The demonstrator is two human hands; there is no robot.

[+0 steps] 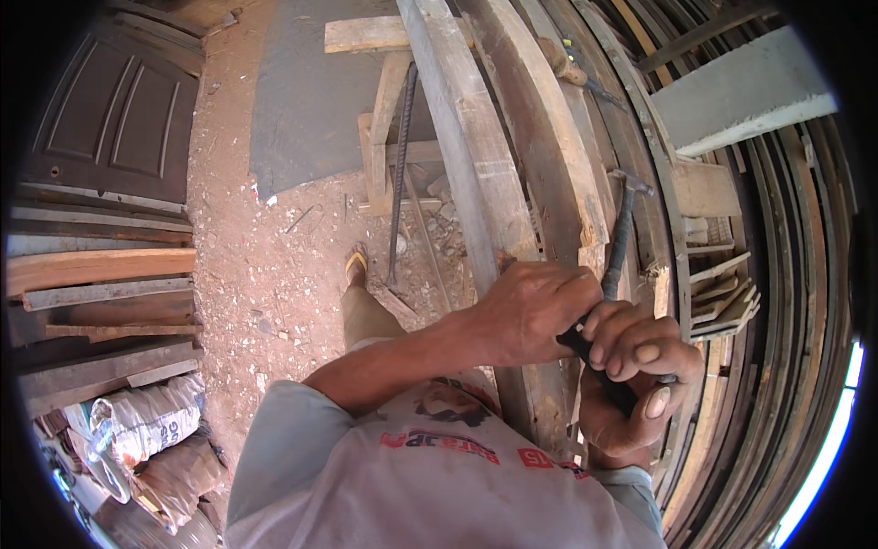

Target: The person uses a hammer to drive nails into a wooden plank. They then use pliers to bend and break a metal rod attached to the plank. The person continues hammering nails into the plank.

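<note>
Close together in front of my chest, my two hands are above the near end of the timber beams. My left hand (540, 309) is closed, knuckles up, with its fingertips on one end of a black handle-like object (578, 342). My right hand (645, 371) curls around the same object from the right, fingers bent and palm partly turned up. Most of the object is hidden in the fingers, so its kind is unclear. Just beyond my hands, a hammer (620, 233) with a dark handle lies on the beams, its head pointing away; the handle's near end goes behind my fingers.
Long timber beams (489, 156) rest on a wooden trestle (389, 96). A ribbed steel bar (401, 174) leans beside it. Another wooden-handled tool (565, 64) lies farther along. Stacked boards (786, 274) fill the right; a brown panelled door (114, 119), planks and sacks (160, 421) line the left.
</note>
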